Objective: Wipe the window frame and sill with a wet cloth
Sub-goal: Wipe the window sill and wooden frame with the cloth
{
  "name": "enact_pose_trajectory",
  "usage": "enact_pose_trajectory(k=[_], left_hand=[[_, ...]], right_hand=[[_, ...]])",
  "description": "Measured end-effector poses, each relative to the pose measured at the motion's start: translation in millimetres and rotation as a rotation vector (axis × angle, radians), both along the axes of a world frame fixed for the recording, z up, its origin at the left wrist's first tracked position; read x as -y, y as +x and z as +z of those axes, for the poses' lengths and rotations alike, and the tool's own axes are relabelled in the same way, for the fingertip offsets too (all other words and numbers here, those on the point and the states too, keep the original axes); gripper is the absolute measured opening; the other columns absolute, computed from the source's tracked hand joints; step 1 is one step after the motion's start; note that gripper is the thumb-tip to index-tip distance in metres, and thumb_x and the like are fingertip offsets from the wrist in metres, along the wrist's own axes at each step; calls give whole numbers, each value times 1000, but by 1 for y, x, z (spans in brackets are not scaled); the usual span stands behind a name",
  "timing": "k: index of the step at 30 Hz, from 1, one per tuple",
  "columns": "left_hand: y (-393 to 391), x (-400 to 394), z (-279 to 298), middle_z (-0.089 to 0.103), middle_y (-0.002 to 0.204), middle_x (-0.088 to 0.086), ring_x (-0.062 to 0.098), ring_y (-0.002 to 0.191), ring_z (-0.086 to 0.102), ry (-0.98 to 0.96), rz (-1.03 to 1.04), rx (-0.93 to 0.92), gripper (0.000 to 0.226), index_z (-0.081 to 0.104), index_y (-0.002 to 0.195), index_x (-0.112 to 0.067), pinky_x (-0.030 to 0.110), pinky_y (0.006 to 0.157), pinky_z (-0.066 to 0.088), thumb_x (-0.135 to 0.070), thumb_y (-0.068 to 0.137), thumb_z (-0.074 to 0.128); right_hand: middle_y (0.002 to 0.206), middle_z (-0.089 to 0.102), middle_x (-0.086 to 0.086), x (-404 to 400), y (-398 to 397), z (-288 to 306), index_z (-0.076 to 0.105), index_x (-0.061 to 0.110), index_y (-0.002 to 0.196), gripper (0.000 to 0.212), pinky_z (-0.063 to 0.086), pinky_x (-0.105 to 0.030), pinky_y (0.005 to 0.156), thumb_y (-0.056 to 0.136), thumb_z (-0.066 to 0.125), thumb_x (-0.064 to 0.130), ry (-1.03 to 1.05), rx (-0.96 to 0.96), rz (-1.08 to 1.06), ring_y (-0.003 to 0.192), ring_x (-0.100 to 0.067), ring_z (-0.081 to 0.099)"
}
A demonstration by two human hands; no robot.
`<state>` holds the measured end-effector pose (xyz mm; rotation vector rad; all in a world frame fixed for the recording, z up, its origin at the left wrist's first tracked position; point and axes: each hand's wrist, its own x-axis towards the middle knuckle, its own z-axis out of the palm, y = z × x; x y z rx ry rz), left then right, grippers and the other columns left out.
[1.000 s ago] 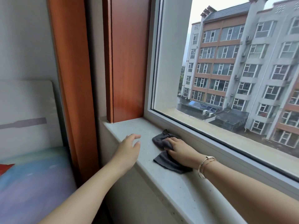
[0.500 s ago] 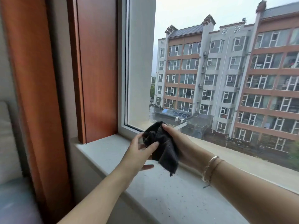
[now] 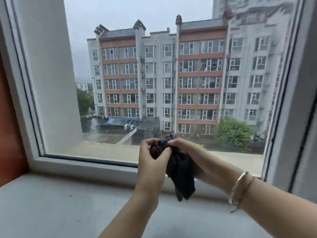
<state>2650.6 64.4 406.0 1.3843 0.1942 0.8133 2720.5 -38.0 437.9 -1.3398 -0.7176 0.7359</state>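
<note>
A dark grey cloth (image 3: 180,172) hangs bunched in the air above the pale stone sill (image 3: 60,203), in front of the lower white window frame (image 3: 85,163). My left hand (image 3: 151,167) pinches its upper left part. My right hand (image 3: 190,152) grips it from the right, with bracelets on the wrist. A loose corner of the cloth dangles down close to the sill. The cloth is off the sill surface.
A white vertical frame post (image 3: 291,100) stands at the right. At the far left edge is a reddish wooden panel (image 3: 10,134). Small dark specks lie on the sill. Apartment buildings show through the glass.
The cloth has been lifted off the sill into both hands. My left hand came off the sill and took hold of it. The view has swung right, facing the glass.
</note>
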Motion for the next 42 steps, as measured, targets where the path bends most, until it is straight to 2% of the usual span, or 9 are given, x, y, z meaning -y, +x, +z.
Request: enact_pose_trajectory(k=[6,11,15,18,25,29,33,36,42], left_hand=[[21,80,-19,63,99,8,25,95,63,153,-236,16,11,55,97,-22,41,86,54,-15,89,58],[16,152,-14,59,87,6,18,81,56,245,-315,23,5,54,91,-16,33,69,48,-12,91,53],[12,214,-6,55,88,8,19,73,54,191,-360,-40,3,50,95,-11,28,53,46,-14,94,48],[16,280,-3,57,90,8,21,76,57,157,-395,-80,6,50,96,-13,28,52,50,-18,95,47],[42,456,-6,61,97,10,19,75,56,220,-626,-87,27,46,109,-16,26,54,40,-34,92,56],[61,549,-2,62,93,7,15,73,59,244,-726,-58,26,44,105,-18,20,50,42,-28,90,62],[69,593,0,59,82,8,15,65,57,264,-760,-24,14,45,97,-13,21,47,45,-20,93,57],[78,610,3,61,90,15,21,69,59,315,-758,-40,15,46,97,-11,27,51,49,-21,93,55],[120,614,14,60,89,16,20,67,59,311,-819,-70,16,47,96,-10,27,51,51,-22,93,55]], right_hand=[[81,66,-14,101,8,-21,58,2,99,31,56,-34,69,90,38,24,27,-46,-191,71,-23,64],[85,64,-20,178,3,-25,57,1,98,29,48,-53,94,83,39,19,33,-34,-334,84,-34,61],[75,61,-14,243,-4,-20,55,4,88,25,49,-39,80,77,45,24,69,-57,-441,73,-27,59],[72,65,-13,314,-6,-24,62,7,85,31,51,-34,69,90,41,30,101,-75,-511,68,-25,62],[89,71,-18,484,-4,-38,69,7,98,41,51,-47,90,96,44,38,162,-118,-754,86,-32,66],[88,71,-18,577,12,-35,71,6,98,37,53,-45,86,91,53,38,154,-139,-921,85,-32,66],[84,69,-16,624,10,-34,70,7,96,33,52,-38,73,91,51,34,155,-156,-948,77,-27,65],[82,69,-14,648,10,-32,71,9,93,32,51,-31,63,93,48,31,145,-133,-938,72,-25,65],[78,67,-14,655,48,-20,69,10,86,27,50,-34,68,89,49,28,102,-122,-963,72,-25,62]])
